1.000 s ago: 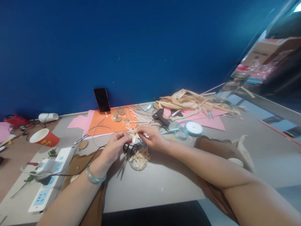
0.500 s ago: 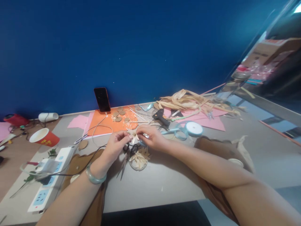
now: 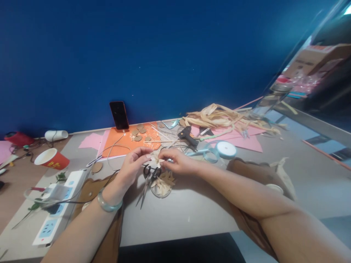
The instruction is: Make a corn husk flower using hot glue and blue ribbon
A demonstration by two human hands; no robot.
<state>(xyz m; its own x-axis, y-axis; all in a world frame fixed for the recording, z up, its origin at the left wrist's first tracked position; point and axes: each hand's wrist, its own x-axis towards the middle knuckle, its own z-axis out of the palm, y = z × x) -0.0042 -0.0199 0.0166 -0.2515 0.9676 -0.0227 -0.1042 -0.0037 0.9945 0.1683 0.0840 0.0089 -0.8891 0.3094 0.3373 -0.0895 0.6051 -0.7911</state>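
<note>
Between my fingertips is a small pale flower [image 3: 155,159] of pointed petals that look like dried husk. My left hand [image 3: 135,163], with a pale green bangle on its wrist, holds the flower's left edge with thumb and index finger. From the other side my right hand [image 3: 177,160] pinches it; those fingertips are partly hidden. Just below the hands, black-handled scissors [image 3: 146,188] lie with blades pointing toward me. Beside them a round clear dish [image 3: 161,196] holds a heap of cut pale petal pieces [image 3: 164,182].
Behind my hands lie a black glue gun [image 3: 188,137], a light blue ribbon spool [image 3: 226,149] and a pile of husk strips [image 3: 214,117]. Orange paper [image 3: 116,144] carries brown discs. A phone [image 3: 119,115] leans on the wall. Left are a red cup [image 3: 59,160] and a power strip [image 3: 51,228].
My left thumb and index finger have parted a little and shifted left, showing more of the flower. My right hand has moved slightly lower. The scissors and dish stay put.
</note>
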